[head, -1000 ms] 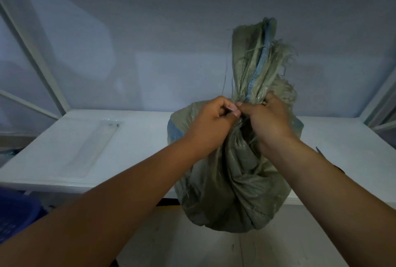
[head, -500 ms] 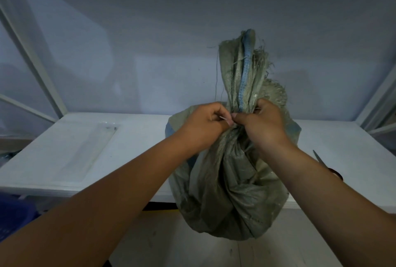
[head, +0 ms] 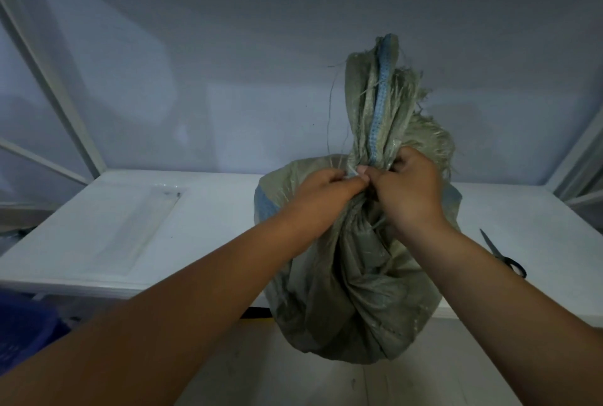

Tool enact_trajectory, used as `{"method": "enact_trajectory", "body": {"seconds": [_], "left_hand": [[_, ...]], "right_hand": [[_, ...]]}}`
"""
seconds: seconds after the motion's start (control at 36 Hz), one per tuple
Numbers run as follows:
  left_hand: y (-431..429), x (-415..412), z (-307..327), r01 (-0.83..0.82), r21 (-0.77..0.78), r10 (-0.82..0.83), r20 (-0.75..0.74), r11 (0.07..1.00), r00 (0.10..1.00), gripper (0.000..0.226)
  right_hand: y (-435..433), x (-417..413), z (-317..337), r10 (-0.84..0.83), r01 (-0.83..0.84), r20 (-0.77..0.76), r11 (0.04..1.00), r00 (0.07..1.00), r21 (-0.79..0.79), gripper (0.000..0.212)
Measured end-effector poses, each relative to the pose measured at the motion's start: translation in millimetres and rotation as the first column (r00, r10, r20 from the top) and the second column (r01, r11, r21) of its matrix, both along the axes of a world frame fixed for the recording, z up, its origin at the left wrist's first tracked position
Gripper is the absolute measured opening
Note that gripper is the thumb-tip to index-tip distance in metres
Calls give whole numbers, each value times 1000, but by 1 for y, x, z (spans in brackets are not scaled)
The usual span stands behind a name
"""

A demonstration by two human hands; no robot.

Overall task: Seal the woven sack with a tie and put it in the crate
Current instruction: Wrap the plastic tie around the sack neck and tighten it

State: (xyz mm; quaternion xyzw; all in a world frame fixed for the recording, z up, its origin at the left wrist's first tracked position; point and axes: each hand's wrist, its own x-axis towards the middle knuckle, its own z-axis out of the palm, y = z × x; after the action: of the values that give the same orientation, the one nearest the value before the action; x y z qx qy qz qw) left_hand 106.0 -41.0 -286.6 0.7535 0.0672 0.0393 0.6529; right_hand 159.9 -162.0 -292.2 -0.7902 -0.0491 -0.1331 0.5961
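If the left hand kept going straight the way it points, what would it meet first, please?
Probably the right hand: the left hand points at it across the sack neck, fingertips almost touching.

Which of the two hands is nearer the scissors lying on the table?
The right hand; the scissors lie on the table just beyond its forearm, while the left hand is farther away.

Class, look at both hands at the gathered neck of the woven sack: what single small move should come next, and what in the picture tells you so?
Probably pull the tie snug. The left hand and right hand pinch it together at the bunched neck of the woven sack, whose frayed top stands up, so sealing looks unfinished. The scissors lie untouched on the white table.
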Motion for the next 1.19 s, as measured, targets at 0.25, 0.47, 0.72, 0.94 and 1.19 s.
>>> {"method": "enact_trajectory", "body": {"seconds": [0.25, 0.47, 0.72, 0.94, 1.19], "left_hand": [[0, -9, -4, 96, 9, -96, 109, 995, 989, 41], [6, -12, -6, 158, 76, -170, 191, 984, 967, 51], [15, -9, -4, 172, 167, -208, 229, 971, 951, 40], [13, -1, -15, 3, 265, -85, 299, 964, 950, 37], [13, 3, -18, -9, 284, -75, 286, 959, 955, 21]], "right_hand": [[-1, -4, 6, 90, -89, -9, 995, 996, 51, 21], [-4, -4, 9, 172, -160, -80, 978, 982, 135, 53], [-8, -8, 20, 297, -248, -197, 939, 934, 240, 40], [-6, -5, 19, 354, -307, -208, 924, 912, 230, 56], [-1, -4, 9, 275, -235, -134, 938, 952, 254, 19]]}}
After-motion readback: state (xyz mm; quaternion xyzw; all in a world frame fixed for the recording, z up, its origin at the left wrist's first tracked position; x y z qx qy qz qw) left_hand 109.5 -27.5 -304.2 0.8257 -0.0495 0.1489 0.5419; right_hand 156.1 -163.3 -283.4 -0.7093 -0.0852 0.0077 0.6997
